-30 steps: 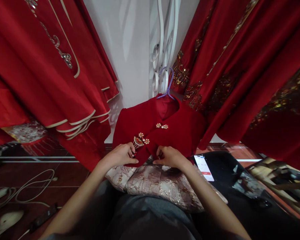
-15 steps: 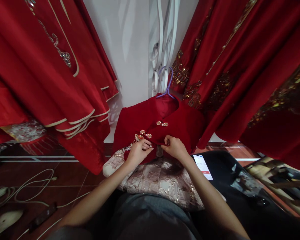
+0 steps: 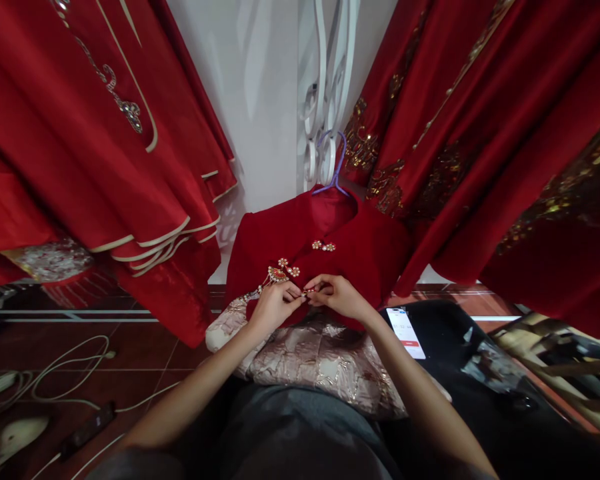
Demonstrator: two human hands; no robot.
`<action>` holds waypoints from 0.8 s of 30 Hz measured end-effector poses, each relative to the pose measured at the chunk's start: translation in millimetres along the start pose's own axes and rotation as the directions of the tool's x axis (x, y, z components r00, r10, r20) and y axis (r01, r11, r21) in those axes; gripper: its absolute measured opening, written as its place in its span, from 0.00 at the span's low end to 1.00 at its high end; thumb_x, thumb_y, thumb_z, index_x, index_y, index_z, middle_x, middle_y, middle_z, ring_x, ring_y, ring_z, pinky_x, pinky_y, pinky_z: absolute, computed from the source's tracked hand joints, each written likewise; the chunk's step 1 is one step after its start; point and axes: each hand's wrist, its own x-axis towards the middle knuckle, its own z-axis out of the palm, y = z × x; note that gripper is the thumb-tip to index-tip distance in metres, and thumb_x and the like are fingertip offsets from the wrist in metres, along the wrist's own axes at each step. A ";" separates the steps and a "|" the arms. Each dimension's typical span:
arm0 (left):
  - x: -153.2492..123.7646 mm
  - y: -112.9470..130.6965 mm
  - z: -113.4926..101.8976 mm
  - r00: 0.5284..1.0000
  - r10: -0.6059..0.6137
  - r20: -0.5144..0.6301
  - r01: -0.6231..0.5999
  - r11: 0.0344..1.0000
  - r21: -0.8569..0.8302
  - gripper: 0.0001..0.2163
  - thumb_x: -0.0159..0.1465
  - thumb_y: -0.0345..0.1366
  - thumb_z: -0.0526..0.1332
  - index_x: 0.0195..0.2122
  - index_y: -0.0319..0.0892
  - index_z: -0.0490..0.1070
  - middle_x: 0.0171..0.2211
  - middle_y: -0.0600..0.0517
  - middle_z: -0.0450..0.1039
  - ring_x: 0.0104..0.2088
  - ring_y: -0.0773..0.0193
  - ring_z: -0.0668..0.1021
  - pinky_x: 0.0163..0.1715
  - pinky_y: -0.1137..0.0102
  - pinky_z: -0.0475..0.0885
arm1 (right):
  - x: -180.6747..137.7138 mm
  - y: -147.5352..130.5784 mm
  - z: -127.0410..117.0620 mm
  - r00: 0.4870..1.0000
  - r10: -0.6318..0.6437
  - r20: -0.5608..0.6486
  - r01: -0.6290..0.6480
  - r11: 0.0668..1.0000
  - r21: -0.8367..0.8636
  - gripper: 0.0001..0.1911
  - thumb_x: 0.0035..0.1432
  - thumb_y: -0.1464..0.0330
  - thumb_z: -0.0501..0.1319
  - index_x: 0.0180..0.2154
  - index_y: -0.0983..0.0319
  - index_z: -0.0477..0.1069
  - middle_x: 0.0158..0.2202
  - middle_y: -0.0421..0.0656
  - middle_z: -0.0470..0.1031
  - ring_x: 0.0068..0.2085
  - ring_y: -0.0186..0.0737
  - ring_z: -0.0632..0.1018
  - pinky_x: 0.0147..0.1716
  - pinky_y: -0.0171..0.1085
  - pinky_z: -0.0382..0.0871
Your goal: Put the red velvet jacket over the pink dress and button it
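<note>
A dark red velvet jacket (image 3: 280, 233) hangs on a purple hanger (image 3: 336, 179) in front of me, its lower part over a shiny pink-and-gold brocade cloth (image 3: 305, 360) on my lap. My left hand (image 3: 276, 308) and my right hand (image 3: 340, 297) meet at its front edge, fingers pinched on a small gold-and-pearl clasp (image 3: 307, 292), partly covered by fingertips. Above them sits a fastened flower clasp (image 3: 324, 246). Up and left of my left hand are another flower clasp (image 3: 289, 267) and a fan-shaped brooch (image 3: 278, 274) with hanging beads.
Red garments with gold trim (image 3: 145, 167) and sequins (image 3: 445, 173) hang on both sides. A lit phone (image 3: 405, 333) and a clear plastic bag (image 3: 495, 367) lie on a black surface at right. White cables (image 3: 55, 370) and a power strip (image 3: 87, 430) lie on the floor at left.
My right hand has moved left and closed in beside my left hand. The fingertips of both hands now meet at the clasp; before, a gap lay between them.
</note>
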 end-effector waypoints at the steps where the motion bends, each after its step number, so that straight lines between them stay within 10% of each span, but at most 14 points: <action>1: 0.2 -0.2 0.3 1.000 0.002 -0.004 -0.002 1.000 0.003 0.03 0.57 0.33 0.64 0.30 0.39 0.75 0.30 0.51 0.79 0.28 0.65 0.79 0.31 0.72 0.74 | -0.3 -0.6 -0.3 1.000 -0.008 0.001 0.008 1.000 -0.023 0.13 0.50 0.65 0.65 0.38 0.64 0.71 0.31 0.41 0.74 0.31 0.35 0.80 0.32 0.34 0.75; 24: -0.6 -7.5 2.9 1.000 -0.005 -0.001 0.005 0.998 -0.055 0.05 0.56 0.31 0.61 0.33 0.38 0.76 0.30 0.50 0.79 0.29 0.65 0.79 0.30 0.73 0.75 | -0.5 -1.8 9.6 0.963 -0.250 -0.105 0.168 0.853 -0.495 0.10 0.55 0.75 0.61 0.39 0.62 0.78 0.36 0.44 0.74 0.29 0.32 0.78 0.32 0.31 0.72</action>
